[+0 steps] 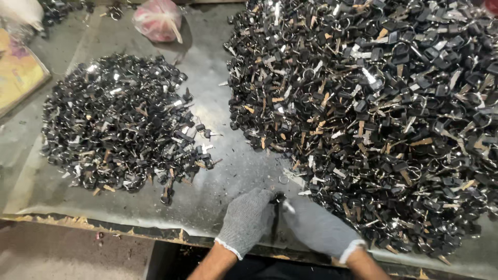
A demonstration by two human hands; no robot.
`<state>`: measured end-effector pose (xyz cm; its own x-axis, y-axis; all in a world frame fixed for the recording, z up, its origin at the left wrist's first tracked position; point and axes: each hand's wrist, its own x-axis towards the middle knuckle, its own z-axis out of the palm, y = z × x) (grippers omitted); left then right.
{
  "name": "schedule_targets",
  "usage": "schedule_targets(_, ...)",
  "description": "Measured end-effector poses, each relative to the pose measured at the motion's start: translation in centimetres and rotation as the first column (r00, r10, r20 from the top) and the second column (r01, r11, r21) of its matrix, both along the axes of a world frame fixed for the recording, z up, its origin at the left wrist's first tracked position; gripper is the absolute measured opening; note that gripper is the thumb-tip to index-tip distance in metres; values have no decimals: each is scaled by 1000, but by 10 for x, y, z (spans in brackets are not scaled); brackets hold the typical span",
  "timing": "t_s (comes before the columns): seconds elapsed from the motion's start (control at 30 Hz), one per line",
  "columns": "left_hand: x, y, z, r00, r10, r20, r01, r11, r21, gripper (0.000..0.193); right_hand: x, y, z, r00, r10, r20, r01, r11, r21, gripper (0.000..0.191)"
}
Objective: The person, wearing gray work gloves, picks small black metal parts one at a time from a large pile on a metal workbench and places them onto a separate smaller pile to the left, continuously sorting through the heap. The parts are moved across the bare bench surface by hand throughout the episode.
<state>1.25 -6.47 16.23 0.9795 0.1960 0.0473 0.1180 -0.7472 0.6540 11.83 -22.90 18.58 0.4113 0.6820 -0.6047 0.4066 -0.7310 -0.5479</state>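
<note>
Both my hands wear grey knit gloves and meet at the near edge of a grey metal table (218, 67). My left hand (248, 218) and my right hand (316, 225) pinch a small black-headed key (280, 198) between their fingertips. A loose key ring (284, 179) lies just above them. A very large heap of black-headed keys and rings (373, 103) spreads to the right, touching my right hand's side. A smaller heap of the same keys (122, 124) lies on the left, apart from my hands.
A pink plastic bag (157, 19) sits at the far edge of the table. A yellowish board (15, 75) lies at the far left. The table's front edge (104, 224) is chipped and rusty, with floor below it.
</note>
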Motion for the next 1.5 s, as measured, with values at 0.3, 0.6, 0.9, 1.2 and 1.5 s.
schedule_targets(0.3,-5,0,-21,1000,-28,2,28,995,101,16,-27,5,0,952,-39,304,93,982,-165,30)
schedule_targets(0.6,-3,1,-26,995,-81,64,72,989,128,23,-11,4,3,911,23,411,-2,999,-51,31)
schedule_targets(0.9,-1,-2,-23,986,-115,120,91,978,188,24,-21,17,-2,915,17,404,76,974,-214,45)
schedule_targets(1.2,0,-1,-17,998,-67,13,65,988,138,13,-17,21,28,895,-43,444,85,994,-75,24)
schedule_targets(1.5,-3,-3,-22,995,-48,89,35,990,140,24,-13,20,17,932,-158,327,158,987,26,52)
